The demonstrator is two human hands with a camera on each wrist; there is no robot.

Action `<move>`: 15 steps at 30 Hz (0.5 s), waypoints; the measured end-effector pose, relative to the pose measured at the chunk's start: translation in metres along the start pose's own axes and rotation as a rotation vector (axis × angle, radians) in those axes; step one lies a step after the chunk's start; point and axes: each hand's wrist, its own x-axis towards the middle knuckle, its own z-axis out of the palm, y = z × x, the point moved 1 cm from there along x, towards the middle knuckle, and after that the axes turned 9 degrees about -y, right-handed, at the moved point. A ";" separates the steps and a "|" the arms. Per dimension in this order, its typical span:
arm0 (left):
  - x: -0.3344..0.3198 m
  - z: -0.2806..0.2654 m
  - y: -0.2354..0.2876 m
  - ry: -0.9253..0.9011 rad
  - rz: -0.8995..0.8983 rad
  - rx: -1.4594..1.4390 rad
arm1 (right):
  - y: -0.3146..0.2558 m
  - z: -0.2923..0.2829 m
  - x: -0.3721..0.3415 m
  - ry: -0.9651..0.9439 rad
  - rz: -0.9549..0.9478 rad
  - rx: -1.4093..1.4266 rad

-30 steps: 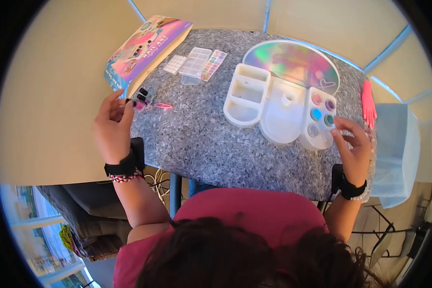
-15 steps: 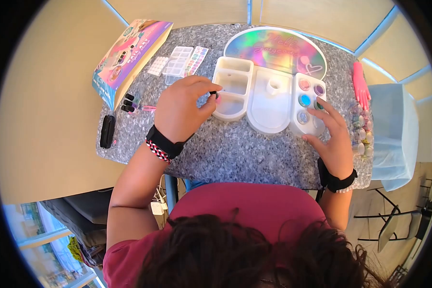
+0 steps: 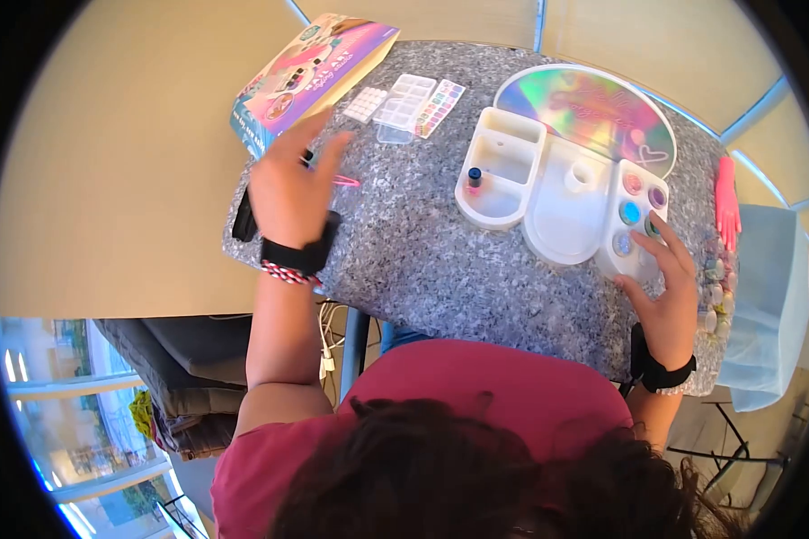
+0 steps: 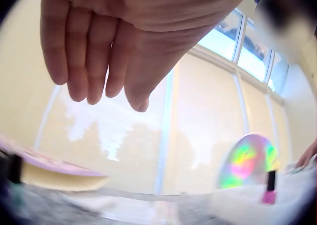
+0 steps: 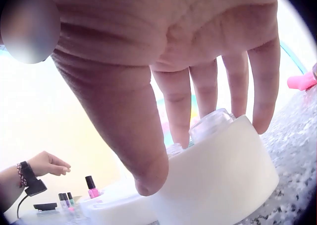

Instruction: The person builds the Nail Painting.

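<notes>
My left hand is at the table's left side, beside the box. Its fingers are extended and hold nothing in the left wrist view. Under it, several small nail polish bottles are mostly hidden in the head view; pink tweezers lie beside them. A pink nail polish bottle with a black cap stands in the near compartment of the white tray. My right hand rests at the tray's right section, fingers nearly straight over the glitter pots, thumb against its wall.
A nail art box lies at the back left. Near it are a clear divided case, a sticker sheet and a white grid of small pieces. At the right edge lies a pink model hand; a black object sits far left.
My left hand carried the pink nail polish bottle from the left cluster to the tray, let go of it in the near compartment, and moved back left. My right hand stayed at the pots.
</notes>
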 end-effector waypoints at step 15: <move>-0.023 0.003 -0.111 -0.202 -0.326 0.026 | -0.008 0.000 0.007 -0.016 -0.023 -0.019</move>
